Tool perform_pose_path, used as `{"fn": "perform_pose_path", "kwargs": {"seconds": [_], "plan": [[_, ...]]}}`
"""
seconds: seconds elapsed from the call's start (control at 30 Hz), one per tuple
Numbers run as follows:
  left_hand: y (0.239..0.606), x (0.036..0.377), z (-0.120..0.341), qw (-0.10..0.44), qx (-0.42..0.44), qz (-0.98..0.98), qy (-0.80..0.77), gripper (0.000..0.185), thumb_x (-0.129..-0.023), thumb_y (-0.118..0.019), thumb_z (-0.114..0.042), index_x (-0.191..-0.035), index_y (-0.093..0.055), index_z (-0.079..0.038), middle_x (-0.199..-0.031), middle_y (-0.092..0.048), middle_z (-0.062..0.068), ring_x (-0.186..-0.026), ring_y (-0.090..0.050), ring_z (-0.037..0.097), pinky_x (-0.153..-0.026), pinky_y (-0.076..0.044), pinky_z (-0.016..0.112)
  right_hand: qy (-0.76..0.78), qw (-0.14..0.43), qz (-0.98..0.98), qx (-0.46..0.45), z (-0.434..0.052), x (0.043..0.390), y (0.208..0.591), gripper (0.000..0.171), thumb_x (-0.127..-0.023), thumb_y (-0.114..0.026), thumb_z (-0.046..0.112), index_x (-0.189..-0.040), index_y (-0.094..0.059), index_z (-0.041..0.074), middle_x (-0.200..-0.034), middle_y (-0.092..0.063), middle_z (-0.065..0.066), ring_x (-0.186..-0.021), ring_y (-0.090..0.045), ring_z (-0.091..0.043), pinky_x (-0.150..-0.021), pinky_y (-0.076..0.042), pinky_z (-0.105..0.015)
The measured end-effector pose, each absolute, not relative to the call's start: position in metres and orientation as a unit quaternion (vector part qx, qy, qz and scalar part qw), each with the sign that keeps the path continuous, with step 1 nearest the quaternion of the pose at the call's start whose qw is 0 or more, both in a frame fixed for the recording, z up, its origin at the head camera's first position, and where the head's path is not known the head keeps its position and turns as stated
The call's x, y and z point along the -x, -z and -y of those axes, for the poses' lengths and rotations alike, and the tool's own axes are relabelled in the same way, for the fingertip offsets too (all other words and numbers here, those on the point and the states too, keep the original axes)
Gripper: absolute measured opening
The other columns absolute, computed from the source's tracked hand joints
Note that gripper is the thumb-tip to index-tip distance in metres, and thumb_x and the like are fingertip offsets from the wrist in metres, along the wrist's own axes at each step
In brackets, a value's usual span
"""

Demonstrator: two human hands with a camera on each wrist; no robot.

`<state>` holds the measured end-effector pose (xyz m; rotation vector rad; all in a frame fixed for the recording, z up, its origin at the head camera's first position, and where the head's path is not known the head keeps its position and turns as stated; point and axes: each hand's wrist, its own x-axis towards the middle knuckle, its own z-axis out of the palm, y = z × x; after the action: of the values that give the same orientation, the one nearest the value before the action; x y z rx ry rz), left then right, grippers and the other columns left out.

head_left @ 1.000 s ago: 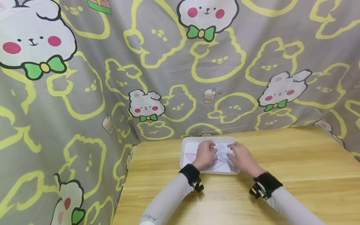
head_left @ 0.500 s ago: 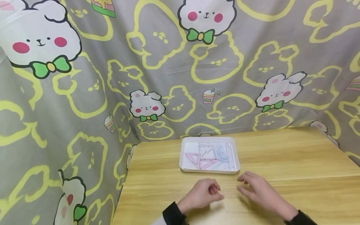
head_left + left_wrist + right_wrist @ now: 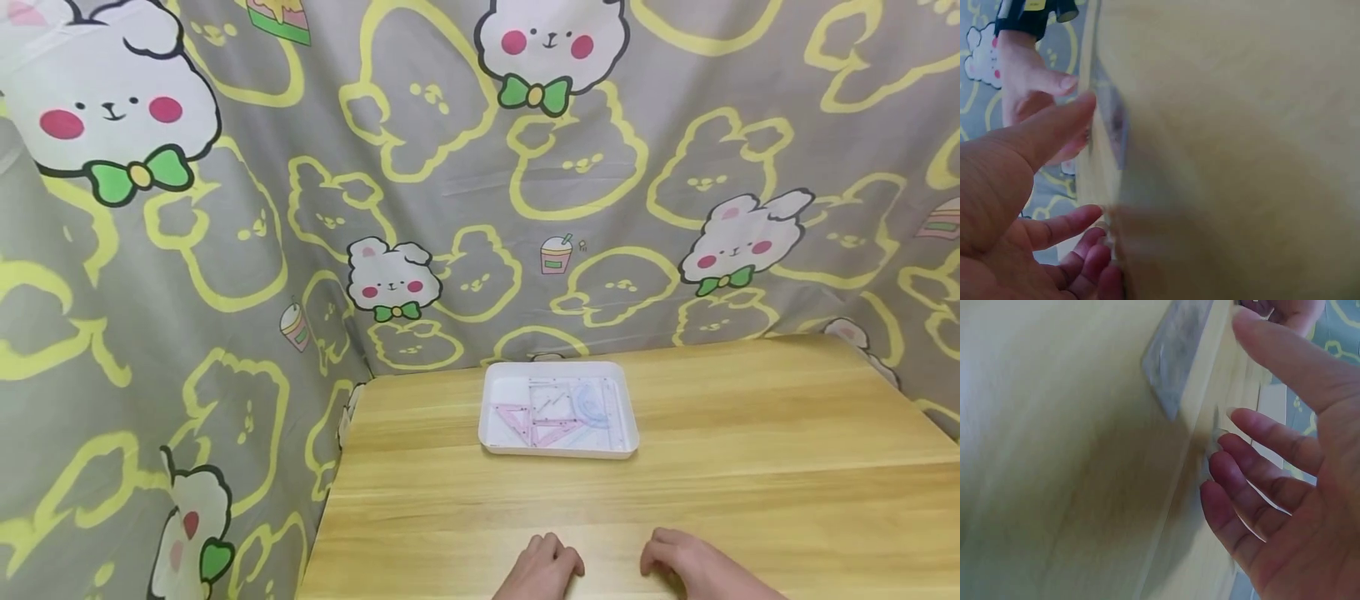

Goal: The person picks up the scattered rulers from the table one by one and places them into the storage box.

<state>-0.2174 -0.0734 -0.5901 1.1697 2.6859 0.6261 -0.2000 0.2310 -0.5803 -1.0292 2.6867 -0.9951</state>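
Note:
My left hand and right hand are low on the wooden table at the bottom of the head view, a little apart, fingers loosely bent and holding nothing. In the left wrist view the left thumb and fingers are spread. The right fingers are likewise parted in the right wrist view, with a flat grey, straight-edged patch on the wood near them. Farther back stands a white tray. In it lie pink set squares, a bluish protractor and a clear ruler.
The wooden tabletop stretches to the right of the tray and in front of it. A grey curtain with cartoon rabbits hangs behind the table and along its left side.
Both hands have come away from the tray and drawn back toward the table's near side, leaving the set squares, protractor and ruler lying in view. The tray stays in place.

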Motion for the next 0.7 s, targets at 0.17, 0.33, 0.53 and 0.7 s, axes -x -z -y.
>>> {"fn": "perform_pose_path", "kwargs": {"seconds": [0.17, 0.33, 0.53, 0.7], "plan": [[0.606, 0.212, 0.076, 0.010, -0.408, -0.880, -0.241, 0.046, -0.097, -0.063, -0.063, -0.107, -0.074, -0.020, -0.091, -0.044, -0.017, -0.079, -0.027, -0.006, -0.068, -0.026, 0.009, 0.309, -0.008, -0.862, 0.402, -0.223, 0.196, 0.595, 0.021, -0.093, -0.079, 0.038, -0.094, -0.070, 0.019, -0.092, -0.049, 0.022, -0.079, -0.039, 0.011, -0.062, -0.038, -0.013], [0.614, 0.206, 0.078, -0.034, -0.425, -0.867, -0.259, 0.031, -0.099, -0.066, -0.051, -0.096, -0.077, -0.022, -0.087, -0.053, -0.015, -0.078, -0.029, -0.008, -0.067, -0.026, 0.011, 0.291, -0.095, -0.850, 0.430, -0.210, 0.187, 0.611, 0.017, -0.087, -0.083, 0.026, -0.080, -0.067, 0.026, -0.084, -0.047, 0.026, -0.075, -0.038, 0.016, -0.061, -0.030, -0.002], [0.616, 0.199, 0.073, -0.031, -0.414, -0.872, -0.258, 0.013, -0.092, -0.075, -0.037, -0.090, -0.080, -0.025, -0.084, -0.057, -0.017, -0.078, -0.032, -0.011, -0.064, -0.026, 0.015, 0.273, -0.149, -0.844, 0.438, -0.195, 0.179, 0.620, 0.022, -0.084, -0.085, 0.027, -0.075, -0.065, 0.032, -0.079, -0.046, 0.030, -0.075, -0.037, 0.018, -0.063, -0.027, 0.002], [0.612, 0.199, 0.070, -0.002, -0.402, -0.887, -0.225, 0.009, -0.089, -0.077, -0.033, -0.086, -0.081, -0.026, -0.080, -0.055, -0.019, -0.075, -0.032, -0.010, -0.063, -0.024, 0.017, 0.319, -0.076, -0.873, 0.360, -0.190, 0.172, 0.616, 0.026, -0.087, -0.082, 0.024, -0.071, -0.062, 0.030, -0.076, -0.039, 0.032, -0.066, -0.036, 0.016, -0.053, -0.030, -0.004]]}}
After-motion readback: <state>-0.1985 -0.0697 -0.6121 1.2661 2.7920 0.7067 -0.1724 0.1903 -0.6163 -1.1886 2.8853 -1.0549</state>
